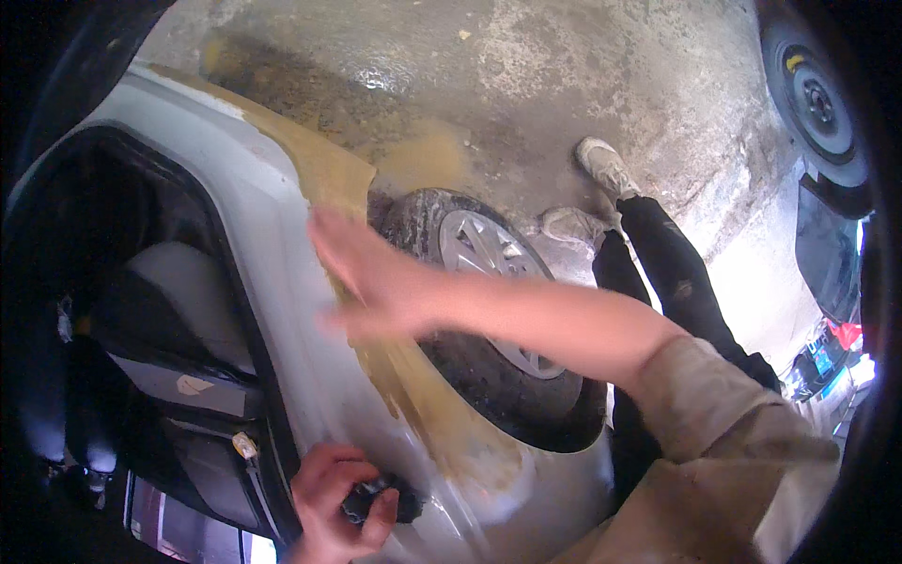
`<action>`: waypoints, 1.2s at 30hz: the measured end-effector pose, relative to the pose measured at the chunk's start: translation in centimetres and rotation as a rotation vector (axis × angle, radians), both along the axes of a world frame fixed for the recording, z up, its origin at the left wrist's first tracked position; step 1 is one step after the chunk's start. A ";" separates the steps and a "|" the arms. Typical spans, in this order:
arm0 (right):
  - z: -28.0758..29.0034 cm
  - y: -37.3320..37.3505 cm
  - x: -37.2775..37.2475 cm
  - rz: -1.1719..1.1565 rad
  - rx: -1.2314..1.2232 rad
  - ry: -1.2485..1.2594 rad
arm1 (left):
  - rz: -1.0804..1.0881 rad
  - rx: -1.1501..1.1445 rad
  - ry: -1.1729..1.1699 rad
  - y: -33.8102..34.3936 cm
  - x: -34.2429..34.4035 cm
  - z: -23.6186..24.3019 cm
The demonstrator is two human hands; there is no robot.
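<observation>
At the bottom, my left hand (pixel 334 503) is closed round a small black, lumpy object (pixel 381 498), held against the grey car body panel (pixel 404 461). The object's kind is not clear. My right hand (pixel 376 277) reaches in from the right, over the panel above the wheel. It is blurred, with its thumb apart from the stretched fingers, and nothing shows in it. Tan filler (pixel 427 395) covers the panel along the wheel arch, with a smeared edge toward the grey paint. Between the hands lies a strip of grey panel.
The car wheel (pixel 507 273) with its silver rim stands beside the panel, partly behind my right forearm. Left is the dark window opening (pixel 160 244). Legs in dark trousers and dusty shoes (pixel 606 167) are on the wet, stained floor (pixel 526 75). A spare wheel (pixel 816 103) is far right.
</observation>
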State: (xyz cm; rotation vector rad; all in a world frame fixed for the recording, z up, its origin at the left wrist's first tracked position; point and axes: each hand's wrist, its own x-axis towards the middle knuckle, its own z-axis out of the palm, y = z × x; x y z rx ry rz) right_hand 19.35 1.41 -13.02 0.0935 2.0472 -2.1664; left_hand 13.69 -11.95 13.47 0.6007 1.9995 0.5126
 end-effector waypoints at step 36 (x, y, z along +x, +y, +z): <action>-0.4 -0.5 1.3 -0.150 -0.035 0.094 | -0.108 0.019 -0.002 -0.1 -0.9 -0.5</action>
